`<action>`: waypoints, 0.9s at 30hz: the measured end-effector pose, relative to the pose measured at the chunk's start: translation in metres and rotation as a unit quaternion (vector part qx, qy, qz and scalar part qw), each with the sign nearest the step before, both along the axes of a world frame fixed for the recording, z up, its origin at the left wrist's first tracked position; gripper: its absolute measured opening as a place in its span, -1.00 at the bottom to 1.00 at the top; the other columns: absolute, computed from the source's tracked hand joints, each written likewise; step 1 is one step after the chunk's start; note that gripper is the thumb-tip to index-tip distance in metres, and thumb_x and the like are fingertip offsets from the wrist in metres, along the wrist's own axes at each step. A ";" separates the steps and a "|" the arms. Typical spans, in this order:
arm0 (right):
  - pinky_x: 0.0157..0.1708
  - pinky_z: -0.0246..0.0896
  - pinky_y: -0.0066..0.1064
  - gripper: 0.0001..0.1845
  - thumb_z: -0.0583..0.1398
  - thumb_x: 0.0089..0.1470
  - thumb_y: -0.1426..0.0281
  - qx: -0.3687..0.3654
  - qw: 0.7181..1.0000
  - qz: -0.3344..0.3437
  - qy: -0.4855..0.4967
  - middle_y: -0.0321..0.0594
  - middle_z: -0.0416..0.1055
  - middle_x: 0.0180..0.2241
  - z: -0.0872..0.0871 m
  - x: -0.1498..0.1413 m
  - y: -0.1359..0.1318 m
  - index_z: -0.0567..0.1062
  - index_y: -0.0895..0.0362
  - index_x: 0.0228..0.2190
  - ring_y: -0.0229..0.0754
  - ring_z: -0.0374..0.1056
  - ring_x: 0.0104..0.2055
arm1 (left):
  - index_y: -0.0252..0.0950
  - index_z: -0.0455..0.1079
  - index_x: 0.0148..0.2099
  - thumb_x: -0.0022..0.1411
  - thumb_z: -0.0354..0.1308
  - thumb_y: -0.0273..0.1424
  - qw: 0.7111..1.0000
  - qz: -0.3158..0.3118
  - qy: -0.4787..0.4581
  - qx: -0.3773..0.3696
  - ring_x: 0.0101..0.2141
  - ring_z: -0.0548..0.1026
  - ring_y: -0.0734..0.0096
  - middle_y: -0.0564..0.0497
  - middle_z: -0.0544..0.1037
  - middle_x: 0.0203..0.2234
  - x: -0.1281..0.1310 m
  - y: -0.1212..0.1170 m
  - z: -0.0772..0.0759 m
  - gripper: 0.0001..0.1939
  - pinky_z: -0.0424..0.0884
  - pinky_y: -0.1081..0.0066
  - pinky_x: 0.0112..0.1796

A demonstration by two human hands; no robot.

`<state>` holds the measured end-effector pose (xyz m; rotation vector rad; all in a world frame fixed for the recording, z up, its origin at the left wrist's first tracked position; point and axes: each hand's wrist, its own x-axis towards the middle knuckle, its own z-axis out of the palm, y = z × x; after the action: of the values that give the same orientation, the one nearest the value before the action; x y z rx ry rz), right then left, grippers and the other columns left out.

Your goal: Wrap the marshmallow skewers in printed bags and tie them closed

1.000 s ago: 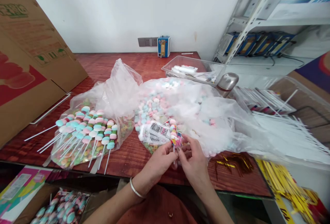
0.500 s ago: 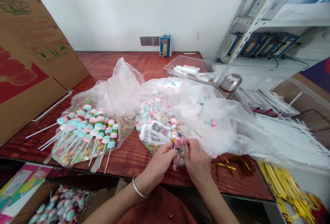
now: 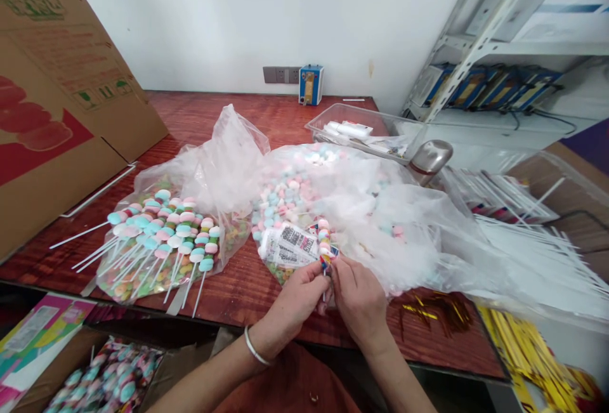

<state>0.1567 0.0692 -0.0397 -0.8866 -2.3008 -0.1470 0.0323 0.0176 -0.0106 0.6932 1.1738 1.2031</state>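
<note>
My left hand (image 3: pixel 295 297) and my right hand (image 3: pixel 358 299) meet at the table's front edge, both pinched around one candy skewer (image 3: pixel 324 242) that stands upright between them, pastel discs stacked on a white stick. Behind the skewer lies a clear bag of loose pastel candies (image 3: pixel 290 200) with a barcode label (image 3: pixel 291 245). A pile of finished skewers (image 3: pixel 164 235) rests on another clear bag to the left. A bangle circles my left wrist.
A large cardboard box (image 3: pixel 52 108) leans at the left. White sticks (image 3: pixel 528 248) and gold twist ties (image 3: pixel 431 311) lie to the right, with a clear tray (image 3: pixel 361 131) and a metal cap (image 3: pixel 431 156) behind. Wrapped skewers fill a box (image 3: pixel 102 381) below the table.
My hands have drawn closer together around the skewer's stick; the right fingers now press in beside the left. The camera has shifted slightly.
</note>
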 end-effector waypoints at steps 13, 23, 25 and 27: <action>-0.27 0.39 -0.28 -0.87 0.05 0.32 0.38 -0.091 0.989 0.020 0.119 -0.06 0.49 -0.25 0.005 -0.005 0.000 0.39 0.10 -0.25 -0.09 0.44 -0.24 | -0.22 0.26 -0.03 0.22 0.12 -0.40 0.949 0.138 0.276 0.059 -0.46 0.40 0.42 0.11 0.42 -0.48 -0.004 0.003 -0.011 -0.74 0.22 0.44 -0.40; -0.18 0.39 -0.23 -0.84 0.04 0.30 0.42 -0.158 0.974 0.008 0.160 -0.06 0.43 -0.18 0.003 -0.011 0.000 0.39 0.12 -0.13 -0.08 0.40 -0.14 | -0.20 0.29 -0.18 0.36 -0.07 -0.37 0.900 0.053 0.416 0.122 -0.40 0.43 0.29 0.01 0.46 -0.44 -0.001 -0.002 -0.009 -0.88 0.19 0.36 -0.33; -0.24 0.39 -0.27 -0.87 0.06 0.29 0.40 -0.215 0.958 0.005 0.190 -0.12 0.42 -0.23 0.004 -0.010 -0.001 0.39 0.11 -0.18 -0.11 0.39 -0.20 | -0.20 0.29 -0.16 0.37 -0.08 -0.37 0.901 0.049 0.413 0.122 -0.41 0.42 0.30 0.00 0.47 -0.43 0.000 -0.003 -0.008 -0.87 0.18 0.37 -0.34; -0.28 0.38 -0.32 -0.88 0.08 0.25 0.39 -0.277 0.934 0.008 0.225 -0.18 0.42 -0.27 0.005 -0.010 0.000 0.41 0.09 -0.21 -0.15 0.39 -0.25 | -0.19 0.30 -0.15 0.37 -0.08 -0.37 0.905 0.050 0.402 0.129 -0.40 0.42 0.31 0.01 0.47 -0.42 -0.001 -0.003 -0.008 -0.86 0.18 0.37 -0.34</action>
<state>0.1471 0.0690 -0.0346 -1.0395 -1.9270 0.6790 0.0316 0.0145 -0.0186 1.4323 1.7537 1.1971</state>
